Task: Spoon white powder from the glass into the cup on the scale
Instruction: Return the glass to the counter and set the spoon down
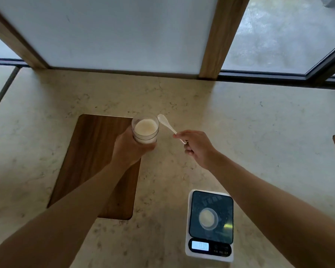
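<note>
Holding the glass [145, 130] of white powder [145, 127], the left hand [127, 149] is wrapping it while the right hand [196, 146] is pinching a white spoon [167, 126] beside its rim. Powder could be spilling during the long trip to the cup [208, 218] on the scale [209, 225].

Both forearms are bare to the frame edge, and the left hand [127, 149] and right hand [196, 147] wear nothing.

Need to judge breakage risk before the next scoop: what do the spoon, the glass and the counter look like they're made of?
Spoon: glossy white, thick-bowled, so likely ceramic, possibly plastic. Glass: clear walls show the white powder through them, so glass or clear plastic. Counter: beige, with dark veins and a smooth sheen, so polished stone or a stone-look surface.
</note>
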### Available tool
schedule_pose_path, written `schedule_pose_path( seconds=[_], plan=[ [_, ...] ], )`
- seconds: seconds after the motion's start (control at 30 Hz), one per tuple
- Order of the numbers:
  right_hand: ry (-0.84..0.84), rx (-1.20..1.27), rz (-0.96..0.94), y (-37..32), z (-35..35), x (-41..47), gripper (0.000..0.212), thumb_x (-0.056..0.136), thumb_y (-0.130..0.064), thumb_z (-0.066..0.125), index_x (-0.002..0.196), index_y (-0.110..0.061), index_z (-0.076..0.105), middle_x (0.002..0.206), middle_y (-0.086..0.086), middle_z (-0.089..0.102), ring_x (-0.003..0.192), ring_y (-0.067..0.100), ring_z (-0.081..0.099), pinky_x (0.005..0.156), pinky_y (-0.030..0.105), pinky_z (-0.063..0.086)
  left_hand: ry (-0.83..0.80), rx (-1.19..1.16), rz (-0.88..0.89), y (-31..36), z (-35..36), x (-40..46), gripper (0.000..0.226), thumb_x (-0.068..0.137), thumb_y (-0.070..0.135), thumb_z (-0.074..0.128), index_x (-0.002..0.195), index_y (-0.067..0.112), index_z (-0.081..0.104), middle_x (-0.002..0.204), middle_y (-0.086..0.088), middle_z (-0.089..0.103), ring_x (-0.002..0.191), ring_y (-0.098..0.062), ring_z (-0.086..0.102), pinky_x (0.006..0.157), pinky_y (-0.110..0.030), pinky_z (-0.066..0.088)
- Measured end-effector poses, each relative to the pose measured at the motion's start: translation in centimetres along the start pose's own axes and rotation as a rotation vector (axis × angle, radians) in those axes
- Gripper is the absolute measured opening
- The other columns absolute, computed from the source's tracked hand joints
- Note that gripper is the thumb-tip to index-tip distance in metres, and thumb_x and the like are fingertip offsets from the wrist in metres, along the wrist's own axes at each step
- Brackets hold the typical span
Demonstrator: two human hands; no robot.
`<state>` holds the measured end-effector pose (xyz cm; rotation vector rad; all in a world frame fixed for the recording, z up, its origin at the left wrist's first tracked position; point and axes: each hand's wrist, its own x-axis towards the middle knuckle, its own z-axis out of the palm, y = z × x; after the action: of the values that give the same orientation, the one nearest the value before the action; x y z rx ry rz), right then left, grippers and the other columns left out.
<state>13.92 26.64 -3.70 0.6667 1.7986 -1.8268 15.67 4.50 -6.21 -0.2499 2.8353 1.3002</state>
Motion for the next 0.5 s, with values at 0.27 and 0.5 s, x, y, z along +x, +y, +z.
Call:
schedule_pose_path(
  seconds=[0.27,0.5],
  plan=[
    [0.036,-0.013,-0.015,-0.9,1.3,4.8,0.015,0.082,-0.021,0.077,0.095,-0.012,0.078,0.069,-0.002,0.053,0.047,0.009,0.039,0.042,0.021,0.036,0.025,0.019,0.001,-1.1,0.1,6.8,0.086,0.052,0.054,0.088,0.127,0.027,0.053,0.111,0.018,0.058,0.098,-0.006,0.054,0.08,-0.021,0.042],
    [0.077,0.021,-0.009,-1.1,2.0,8.4,0.01,0.083,-0.021,0.075,0.091,-0.016,0.079,0.076,0.0,0.059,0.045,0.009,0.04,0.04,0.021,0.036,0.084,-0.026,0.017,-0.9,0.5,12.2,0.088,0.051,0.053,0.088,0.127,0.026,0.053,0.111,0.018,0.058,0.1,-0.008,0.055,0.084,-0.026,0.047]
  ],
)
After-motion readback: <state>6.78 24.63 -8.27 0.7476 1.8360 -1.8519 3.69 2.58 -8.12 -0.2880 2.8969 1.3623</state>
